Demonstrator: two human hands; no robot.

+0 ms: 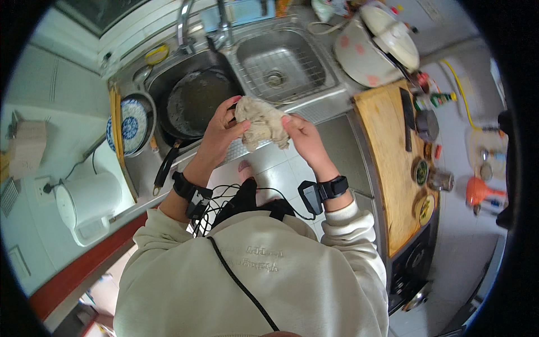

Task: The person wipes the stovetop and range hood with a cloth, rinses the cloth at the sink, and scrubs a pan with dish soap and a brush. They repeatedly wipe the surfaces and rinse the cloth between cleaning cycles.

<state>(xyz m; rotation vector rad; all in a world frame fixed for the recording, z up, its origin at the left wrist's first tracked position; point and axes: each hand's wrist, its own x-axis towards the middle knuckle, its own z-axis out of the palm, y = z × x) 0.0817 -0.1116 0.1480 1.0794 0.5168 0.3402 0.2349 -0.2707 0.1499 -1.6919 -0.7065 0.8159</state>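
A crumpled, off-white cloth [261,122] is stretched between my two hands, above the front edge of the double sink. My left hand [221,126] pinches its left side, thumb on top. On its right side, my right hand [301,132] grips it between thumb and fingers. In the left basin [153,86] sits a dark frying pan [202,101] holding murky, sudsy water. Its black handle [166,168] sticks out over the counter toward me. The right basin [282,63] has a wire rack [303,67] in it and a drain at its middle.
Left of the sink, a blue-and-white plate [134,126] rests in a metal pot with chopsticks [115,122] across it. A white kettle [88,206] stands nearer me. At right, a wooden cutting board [379,139] bears a cleaver [406,118] and small dishes. A rice cooker [358,52] stands behind it.
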